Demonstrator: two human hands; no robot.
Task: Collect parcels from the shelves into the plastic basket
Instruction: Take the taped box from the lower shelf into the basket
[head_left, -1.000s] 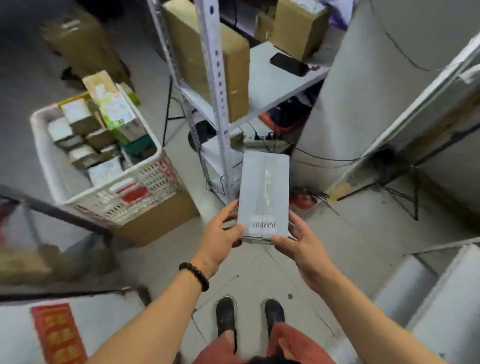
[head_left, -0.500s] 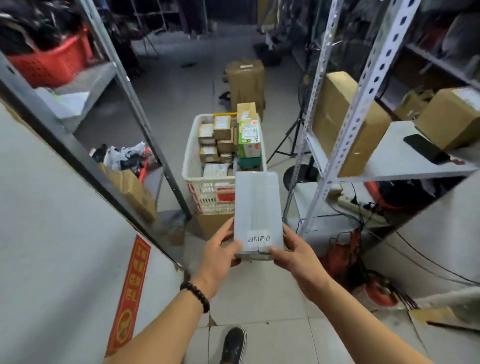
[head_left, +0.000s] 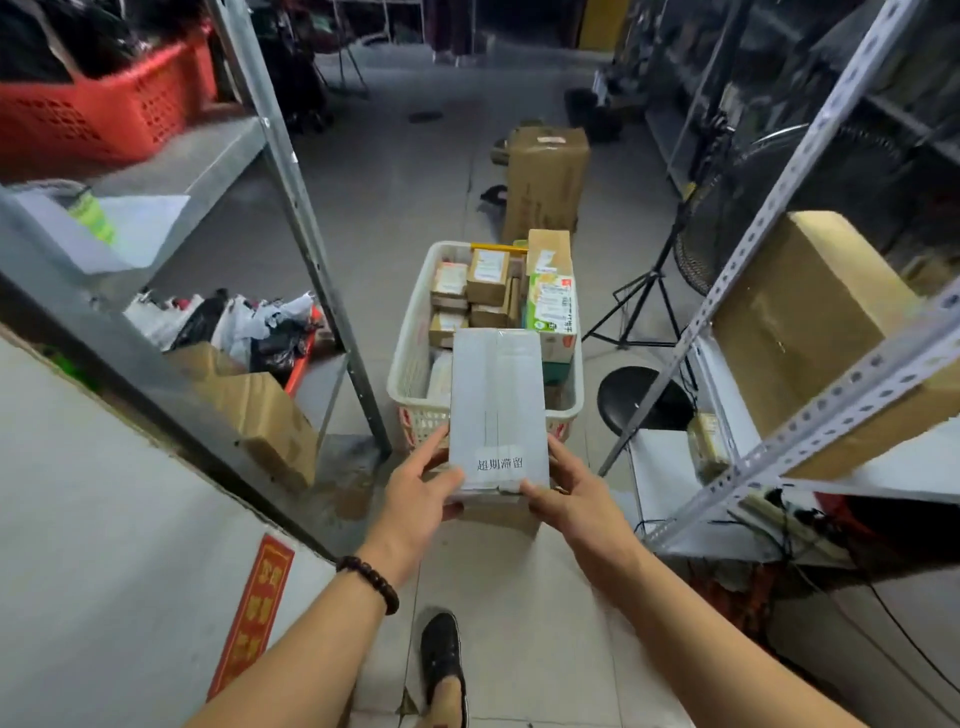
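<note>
Since a moment ago, the grey parcel (head_left: 496, 410), gripped by left hand (head_left: 422, 488) and right hand (head_left: 569, 496), is brought nearer the plastic basket (head_left: 410, 374); placement seems imminent.

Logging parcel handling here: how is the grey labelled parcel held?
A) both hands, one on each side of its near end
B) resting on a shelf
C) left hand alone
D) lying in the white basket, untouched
A: the left hand and the right hand each grip a side of the near end of the grey parcel, which is not yet in the white basket.
</note>
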